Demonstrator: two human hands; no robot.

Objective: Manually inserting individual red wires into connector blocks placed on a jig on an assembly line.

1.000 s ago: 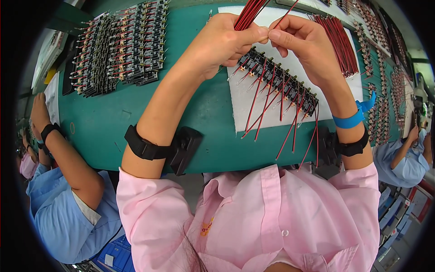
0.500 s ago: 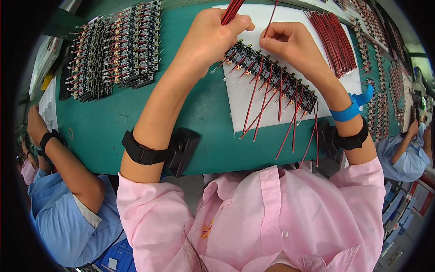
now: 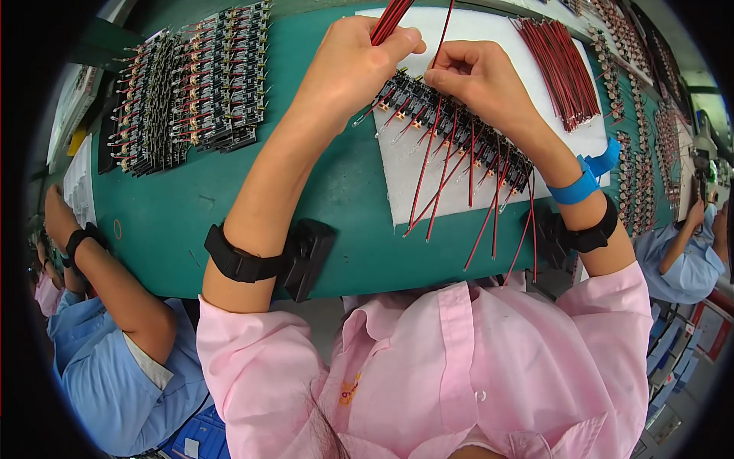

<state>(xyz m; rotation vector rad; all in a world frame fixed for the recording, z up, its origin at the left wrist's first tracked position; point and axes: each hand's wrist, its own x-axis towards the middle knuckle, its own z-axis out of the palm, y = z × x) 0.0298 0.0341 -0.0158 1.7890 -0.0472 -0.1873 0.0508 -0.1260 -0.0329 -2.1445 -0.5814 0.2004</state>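
My left hand is closed round a bundle of thin red-and-black wires at the far middle of the bench. Beside it, my right hand pinches a single red-and-black wire, which sticks up above the fingers. Just below both hands runs a slanting row of small black circuit boards on a white foam sheet. Several wires hang from that row toward me. The right fingers are close over the boards; whether the wire's lower end touches one is hidden.
A pile of loose red-and-black wires lies at the foam's right side. Stacked rows of wired boards stand at the left of the green bench. More small parts line the right. Co-workers in blue sit on both sides.
My right hand has shifted slightly left and down toward the boards with its wire. The left hand keeps its hold on the bundle, nearly unmoved.
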